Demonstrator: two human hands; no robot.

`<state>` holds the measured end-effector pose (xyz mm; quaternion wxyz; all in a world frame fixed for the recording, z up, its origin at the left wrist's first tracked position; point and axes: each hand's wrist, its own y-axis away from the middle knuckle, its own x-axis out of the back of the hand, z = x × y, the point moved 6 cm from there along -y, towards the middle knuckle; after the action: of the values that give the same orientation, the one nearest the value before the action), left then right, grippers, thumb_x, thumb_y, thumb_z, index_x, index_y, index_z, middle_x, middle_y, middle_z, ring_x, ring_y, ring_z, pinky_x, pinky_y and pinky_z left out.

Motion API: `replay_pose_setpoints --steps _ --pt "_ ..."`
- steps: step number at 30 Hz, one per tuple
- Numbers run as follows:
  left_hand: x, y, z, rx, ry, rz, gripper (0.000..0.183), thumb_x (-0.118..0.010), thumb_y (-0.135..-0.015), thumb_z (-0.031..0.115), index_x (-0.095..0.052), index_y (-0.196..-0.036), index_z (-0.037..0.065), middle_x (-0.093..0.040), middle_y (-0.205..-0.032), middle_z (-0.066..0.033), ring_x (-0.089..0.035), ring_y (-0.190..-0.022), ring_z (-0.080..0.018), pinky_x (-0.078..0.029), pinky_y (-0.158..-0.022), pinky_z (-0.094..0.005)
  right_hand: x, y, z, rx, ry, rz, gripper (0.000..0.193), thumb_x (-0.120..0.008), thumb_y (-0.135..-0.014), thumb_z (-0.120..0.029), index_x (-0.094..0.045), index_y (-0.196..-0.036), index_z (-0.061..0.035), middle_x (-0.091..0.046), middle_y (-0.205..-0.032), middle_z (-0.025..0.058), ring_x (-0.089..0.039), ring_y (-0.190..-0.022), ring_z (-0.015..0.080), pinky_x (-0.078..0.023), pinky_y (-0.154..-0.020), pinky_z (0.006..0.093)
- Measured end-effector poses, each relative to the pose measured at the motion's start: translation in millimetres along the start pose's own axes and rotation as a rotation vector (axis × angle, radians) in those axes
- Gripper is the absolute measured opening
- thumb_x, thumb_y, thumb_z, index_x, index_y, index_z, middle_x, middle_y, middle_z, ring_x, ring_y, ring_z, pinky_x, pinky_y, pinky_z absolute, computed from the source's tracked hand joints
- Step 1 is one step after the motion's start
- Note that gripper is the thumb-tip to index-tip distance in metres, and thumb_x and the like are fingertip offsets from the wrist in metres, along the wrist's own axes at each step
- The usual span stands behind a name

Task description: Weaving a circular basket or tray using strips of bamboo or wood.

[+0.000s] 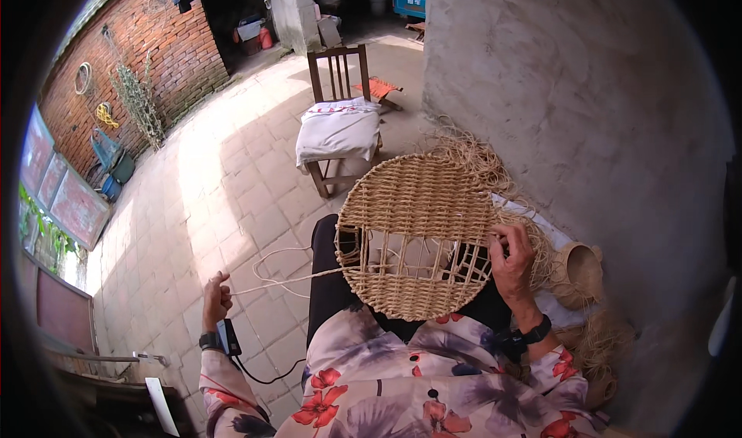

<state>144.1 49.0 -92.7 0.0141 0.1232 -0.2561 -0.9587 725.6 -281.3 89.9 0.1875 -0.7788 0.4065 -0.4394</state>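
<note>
A round woven straw panel [417, 195] rests on my lap, its upper part and lower band densely woven. Between them runs an open strip where bare frame cords show. My left hand [216, 299] is closed on a straw cord [290, 283], held out to the left and stretched from the panel's left edge. A loose loop of cord hangs behind it. At the panel's right rim, my right hand [511, 257] grips the edge with fingers bent; the fingertips are partly hidden.
A wooden chair [338, 121] with a white cloth stands ahead, an orange folding stool [379, 89] behind it. Heaped straw cord [475, 160] and a woven basket [580, 270] lie to the right, by a grey wall [572, 113]. A brick wall [147, 59] rises at the far left.
</note>
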Motion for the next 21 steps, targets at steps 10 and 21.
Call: replay_pose_setpoints --steps 10,21 --pt "-269 158 12 -0.877 -0.954 -0.337 0.033 -0.064 -0.094 0.021 -0.059 -0.122 0.004 -0.068 -0.097 -0.0130 -0.069 -0.089 -0.0225 -0.054 -0.075 -0.0323 -17 4 59 -0.259 -0.195 -0.030 0.022 -0.058 -0.096 -0.016 -0.059 -0.111 0.0007 -0.059 -0.097 0.0110 -0.059 -0.075 0.0191 -0.050 -0.071 0.0324" --pt "-317 194 -13 -0.832 -1.104 -0.413 0.037 -0.068 -0.087 0.013 -0.055 -0.119 0.002 -0.067 -0.092 -0.0121 -0.068 -0.086 -0.0293 -0.053 -0.077 -0.0397 -29 -4 54 -0.178 0.010 -0.063 0.021 -0.063 -0.091 -0.013 -0.059 -0.108 -0.0027 -0.056 -0.096 0.0144 -0.062 -0.081 0.0294 -0.050 -0.072 0.0394"
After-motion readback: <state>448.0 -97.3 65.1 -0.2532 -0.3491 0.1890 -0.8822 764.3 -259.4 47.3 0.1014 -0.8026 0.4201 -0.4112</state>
